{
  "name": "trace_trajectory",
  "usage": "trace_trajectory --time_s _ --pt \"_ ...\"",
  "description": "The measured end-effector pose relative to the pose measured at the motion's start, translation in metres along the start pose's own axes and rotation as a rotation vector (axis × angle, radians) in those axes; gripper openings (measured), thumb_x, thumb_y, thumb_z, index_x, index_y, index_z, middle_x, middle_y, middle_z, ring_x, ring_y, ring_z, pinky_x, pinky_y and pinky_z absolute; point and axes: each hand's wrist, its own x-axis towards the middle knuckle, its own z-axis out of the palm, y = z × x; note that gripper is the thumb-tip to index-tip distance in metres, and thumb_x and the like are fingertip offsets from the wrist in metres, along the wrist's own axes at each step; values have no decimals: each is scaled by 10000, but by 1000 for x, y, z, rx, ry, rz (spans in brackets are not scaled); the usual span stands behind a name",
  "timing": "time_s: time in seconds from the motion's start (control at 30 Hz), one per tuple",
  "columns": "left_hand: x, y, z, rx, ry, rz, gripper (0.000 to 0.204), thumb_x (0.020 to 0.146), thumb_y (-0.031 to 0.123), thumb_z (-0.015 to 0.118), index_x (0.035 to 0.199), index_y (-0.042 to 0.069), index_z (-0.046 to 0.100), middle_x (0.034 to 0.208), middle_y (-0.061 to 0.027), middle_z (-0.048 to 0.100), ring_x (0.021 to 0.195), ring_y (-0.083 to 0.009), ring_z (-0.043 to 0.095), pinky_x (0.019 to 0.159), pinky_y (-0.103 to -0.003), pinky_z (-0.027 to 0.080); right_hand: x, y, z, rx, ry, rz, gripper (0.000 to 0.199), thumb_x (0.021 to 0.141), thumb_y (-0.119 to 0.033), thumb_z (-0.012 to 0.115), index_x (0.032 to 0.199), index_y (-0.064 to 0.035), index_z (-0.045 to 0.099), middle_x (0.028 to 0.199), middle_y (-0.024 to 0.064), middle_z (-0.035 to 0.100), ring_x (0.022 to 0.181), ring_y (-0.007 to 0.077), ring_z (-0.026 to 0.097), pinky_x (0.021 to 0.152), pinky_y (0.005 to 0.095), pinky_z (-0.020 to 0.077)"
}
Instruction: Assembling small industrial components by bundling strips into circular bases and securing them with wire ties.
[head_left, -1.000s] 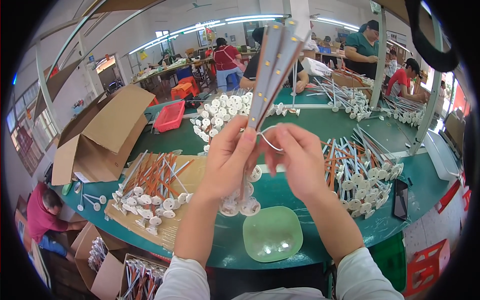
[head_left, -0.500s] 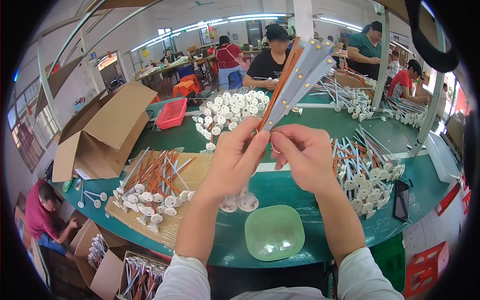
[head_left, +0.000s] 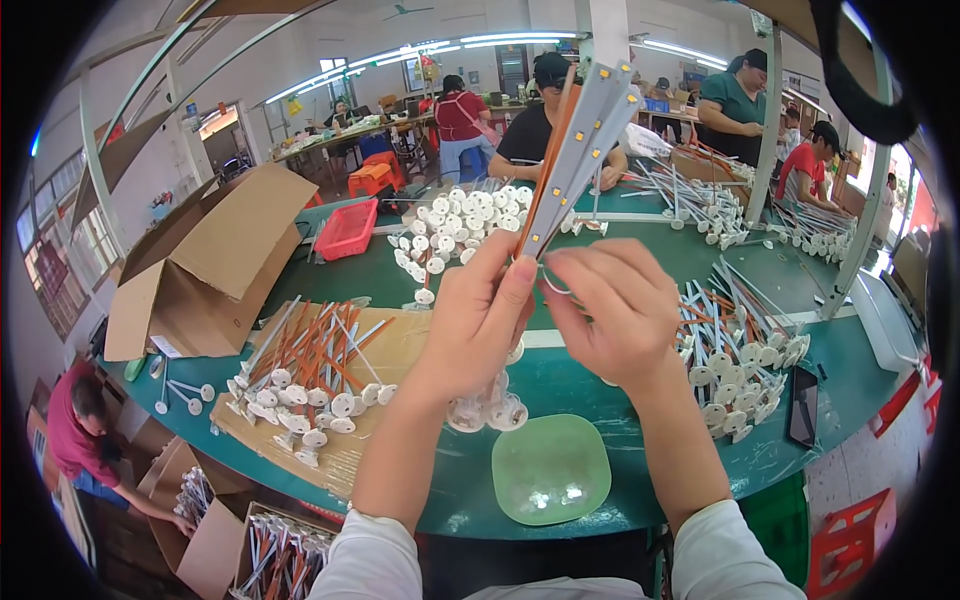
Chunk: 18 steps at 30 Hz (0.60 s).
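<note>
Where the green surface (head_left: 620,390) curves nearest, 1 pale green square dish (head_left: 551,469) sits below both hands. Left hand (head_left: 478,320) grips a bundle of LED strips (head_left: 572,150), tilted up and right; right hand (head_left: 615,310) pinches its thin wire. Left: open brown carton (head_left: 215,262). Beyond: red basket (head_left: 346,229).

a green worktop (head_left: 610,385) carries everything. at its near edge sits a pale green square dish (head_left: 551,468). toward the near left corner a flat cardboard sheet (head_left: 385,350) bears orange and white strips with round white caps. an open cardboard box (head_left: 215,260) lies at the left edge, with a red basket (head_left: 346,229) beyond it. loose white caps (head_left: 455,225) cover the middle, more capped strips (head_left: 735,350) heap at the right, and a dark phone (head_left: 803,405) lies near the right edge.
</note>
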Motion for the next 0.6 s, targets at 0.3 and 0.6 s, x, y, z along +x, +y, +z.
trace_trajectory --time_s 0.3,0.6 --pt "-1 5 -2 88 -50 13 228 990 234 450 970 17 517 547 -19 474 476 -74 425 443 -248 336 -4 -7 0 45 -58 27 196 683 20 713 864 34 638 704 107 633 561 241 595 485 305 469" --pt "0 -2 13 482 182 414 155 938 155 518 981 8 540 629 -113 581 524 -248 579 490 -320 429 0 -23 -2 1223 -58 1326 122 903 -63 540 842 10 615 688 59 611 545 135 560 462 262 470"
